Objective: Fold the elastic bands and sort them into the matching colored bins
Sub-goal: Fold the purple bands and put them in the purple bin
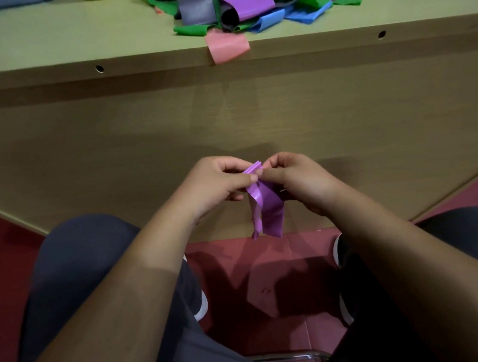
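Note:
A purple elastic band (267, 207) hangs below the table's front, in front of my knees. My left hand (215, 182) and my right hand (298, 177) both pinch its bunched top end between thumb and fingers, almost touching each other. The band's loose lower part dangles in folds. On the table top lies a pile of bands (251, 5) in purple, grey, green and blue. A pink band (226, 46) droops over the table's front edge. No bins are in view.
The wooden table's front panel (119, 137) stands right behind my hands, its top edge with two holes. My knees in dark trousers sit left and right over a red tiled floor (263, 251). A chrome chair bar (291, 356) shows at the bottom.

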{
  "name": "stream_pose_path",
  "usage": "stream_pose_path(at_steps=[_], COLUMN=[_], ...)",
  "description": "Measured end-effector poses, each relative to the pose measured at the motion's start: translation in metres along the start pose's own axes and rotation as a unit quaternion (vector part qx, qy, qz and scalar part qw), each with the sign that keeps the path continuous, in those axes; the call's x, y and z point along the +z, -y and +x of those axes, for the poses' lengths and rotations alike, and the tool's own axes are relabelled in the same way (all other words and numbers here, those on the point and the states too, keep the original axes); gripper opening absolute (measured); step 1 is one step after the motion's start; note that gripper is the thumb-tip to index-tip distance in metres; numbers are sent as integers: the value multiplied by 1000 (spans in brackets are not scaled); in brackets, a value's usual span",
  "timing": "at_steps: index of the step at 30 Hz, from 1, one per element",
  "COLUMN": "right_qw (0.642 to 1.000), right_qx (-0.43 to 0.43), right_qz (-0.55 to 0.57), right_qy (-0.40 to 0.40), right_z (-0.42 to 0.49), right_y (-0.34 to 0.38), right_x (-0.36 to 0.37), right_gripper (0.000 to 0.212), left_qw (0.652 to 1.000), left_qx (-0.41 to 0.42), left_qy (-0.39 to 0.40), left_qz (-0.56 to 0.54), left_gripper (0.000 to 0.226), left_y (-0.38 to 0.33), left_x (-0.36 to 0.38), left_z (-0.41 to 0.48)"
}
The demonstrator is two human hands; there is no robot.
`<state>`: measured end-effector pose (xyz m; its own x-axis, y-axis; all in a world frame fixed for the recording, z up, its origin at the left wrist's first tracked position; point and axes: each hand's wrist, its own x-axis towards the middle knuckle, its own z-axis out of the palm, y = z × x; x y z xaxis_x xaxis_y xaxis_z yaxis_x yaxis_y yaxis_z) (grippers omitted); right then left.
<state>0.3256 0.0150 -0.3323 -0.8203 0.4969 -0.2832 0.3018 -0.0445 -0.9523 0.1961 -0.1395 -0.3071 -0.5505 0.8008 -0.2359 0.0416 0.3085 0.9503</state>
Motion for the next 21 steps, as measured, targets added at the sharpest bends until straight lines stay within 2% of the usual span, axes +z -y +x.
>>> stream_pose_path(at_steps=[4, 10, 15, 21], right_qw=[1000, 998, 994, 983], right_qx=[-8, -51, -91, -143], right_qz=[14, 31, -47, -119], right_qy=[-10, 16, 31, -8], right_z=[2, -2, -3, -6], right_y=[0, 5, 5, 6], right_x=[0, -1, -5, 2], right_gripper=[19, 19, 25, 22], left_qw=[998, 993, 986, 979], left_qx=[41, 98, 143, 178], left_qy=[-22, -52, -67, -96], left_qz=[48, 49, 57, 40], left_gripper=[32, 36, 35, 30], left_y=[1, -1, -5, -7], left_x=[2, 1, 3, 1], left_z=[0, -1, -4, -5])
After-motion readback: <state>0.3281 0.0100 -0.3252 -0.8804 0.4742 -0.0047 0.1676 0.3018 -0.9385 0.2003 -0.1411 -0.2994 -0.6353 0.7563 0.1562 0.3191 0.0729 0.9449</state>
